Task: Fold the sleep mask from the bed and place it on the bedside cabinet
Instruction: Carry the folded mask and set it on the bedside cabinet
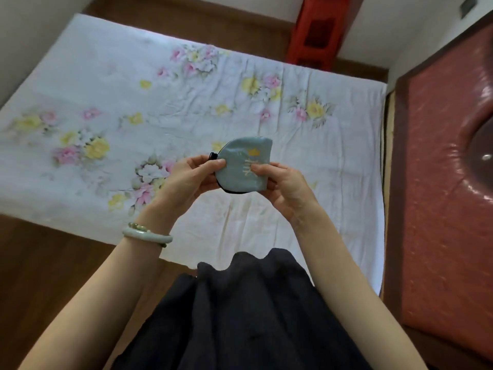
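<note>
- Sleep mask (241,166): grey-blue with yellow print, folded in half; we hold it in the air over the bed (106,89), pinched at both sides.
- Left hand (190,177): our thumb and fingers closed narrow on the mask's left edge, beside a black strap clip (212,156).
- Right hand (282,185): our fingers clamped narrow on its right edge.
- Pale bangle (146,235): on our left wrist, well below the fingers.

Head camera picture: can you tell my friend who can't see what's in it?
Two hands, left and right, hold a folded grey-blue sleep mask above a bed with a flowered sheet. A pale bangle circles the left wrist.
</note>
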The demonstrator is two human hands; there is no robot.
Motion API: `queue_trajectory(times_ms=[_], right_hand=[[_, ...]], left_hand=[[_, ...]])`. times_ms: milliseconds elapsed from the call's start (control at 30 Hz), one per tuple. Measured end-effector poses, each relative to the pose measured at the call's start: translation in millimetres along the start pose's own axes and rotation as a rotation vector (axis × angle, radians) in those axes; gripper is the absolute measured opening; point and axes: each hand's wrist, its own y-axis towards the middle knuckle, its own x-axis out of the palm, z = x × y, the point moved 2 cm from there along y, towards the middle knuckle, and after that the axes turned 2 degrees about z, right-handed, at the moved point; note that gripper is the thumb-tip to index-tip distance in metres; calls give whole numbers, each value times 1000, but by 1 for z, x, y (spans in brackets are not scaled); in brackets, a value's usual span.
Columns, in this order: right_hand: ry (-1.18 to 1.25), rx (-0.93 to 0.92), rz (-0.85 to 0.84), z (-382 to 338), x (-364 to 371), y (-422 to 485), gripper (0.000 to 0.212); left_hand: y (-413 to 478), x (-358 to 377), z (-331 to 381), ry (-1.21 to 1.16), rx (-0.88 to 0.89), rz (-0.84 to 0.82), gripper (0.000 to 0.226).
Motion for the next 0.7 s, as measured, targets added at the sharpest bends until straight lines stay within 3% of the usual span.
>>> queue_trajectory(times_ms=[400,700], right_hand=[[52,-22,-12,-8,23,-29,7],[70,-102,52,70,93,-72,10]], left_hand=[[-15,-13,26,-83,-12,-83,25],[-63,-106,26,-53,-52,-212,27]])
